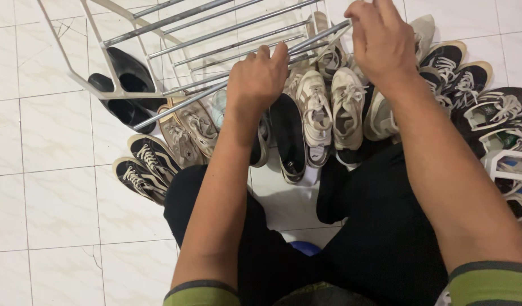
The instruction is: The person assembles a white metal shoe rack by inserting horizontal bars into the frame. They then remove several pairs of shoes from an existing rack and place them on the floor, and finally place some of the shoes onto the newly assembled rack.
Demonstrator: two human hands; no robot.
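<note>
Shoe rack, tilted over shoes: I see left hand curled on lower rods, gripping; right hand hooked on rod end, fingers bent, both forearms outstretched.

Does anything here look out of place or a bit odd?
Yes. The metal shoe rack sits tilted over the shoes, both hands, left and right, on its bars. The shoes lie heaped on the tiled floor instead of on it.
</note>
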